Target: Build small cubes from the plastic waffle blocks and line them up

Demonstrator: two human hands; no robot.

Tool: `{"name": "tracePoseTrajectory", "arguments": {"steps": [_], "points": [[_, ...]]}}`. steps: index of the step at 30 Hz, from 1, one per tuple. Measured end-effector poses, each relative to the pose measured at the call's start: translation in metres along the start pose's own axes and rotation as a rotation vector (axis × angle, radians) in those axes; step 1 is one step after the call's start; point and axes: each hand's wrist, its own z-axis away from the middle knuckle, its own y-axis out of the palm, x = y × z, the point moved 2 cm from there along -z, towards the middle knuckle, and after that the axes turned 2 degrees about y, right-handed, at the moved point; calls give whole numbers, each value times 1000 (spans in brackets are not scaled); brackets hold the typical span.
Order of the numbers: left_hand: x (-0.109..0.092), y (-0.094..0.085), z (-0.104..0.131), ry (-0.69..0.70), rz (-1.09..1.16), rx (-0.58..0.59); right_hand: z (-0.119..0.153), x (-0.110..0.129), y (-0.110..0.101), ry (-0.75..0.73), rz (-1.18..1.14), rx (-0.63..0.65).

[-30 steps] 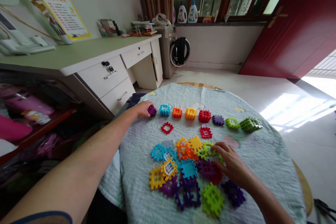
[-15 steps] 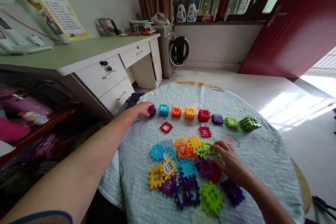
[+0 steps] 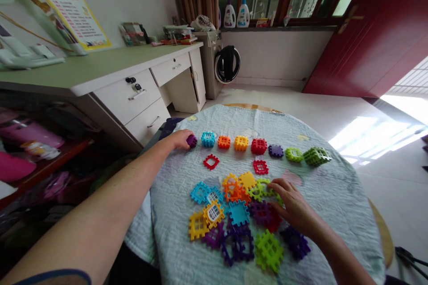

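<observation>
At the left end of a row of stacked plastic building pieces, my left hand (image 3: 182,139) is closed around a purple stack (image 3: 191,141). The row continues rightward with a turquoise stack (image 3: 207,139), an orange one (image 3: 224,142), a yellow one (image 3: 241,143), a red one (image 3: 259,146), a dark purple one (image 3: 276,151) and green ones (image 3: 317,156). Over the loose heap, my right hand (image 3: 290,200) rests with its fingers apart. Its fingertips lie by a lime-green piece (image 3: 258,190) and a dark red piece (image 3: 274,220), partly covering both.
Two red pieces (image 3: 211,161) lie between row and heap. Blue, yellow and purple pieces fill the heap, with a lime panel (image 3: 269,250) near the front. A pale cloth (image 3: 180,231) covers the round table. Beyond stand a desk (image 3: 113,69) and a washing machine (image 3: 210,60).
</observation>
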Motion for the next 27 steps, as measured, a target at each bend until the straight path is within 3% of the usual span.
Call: {"name": "tracePoseTrajectory", "arguments": {"steps": [27], "points": [[2, 1, -10, 15, 4, 32, 1, 1, 0, -5, -3, -25]]}}
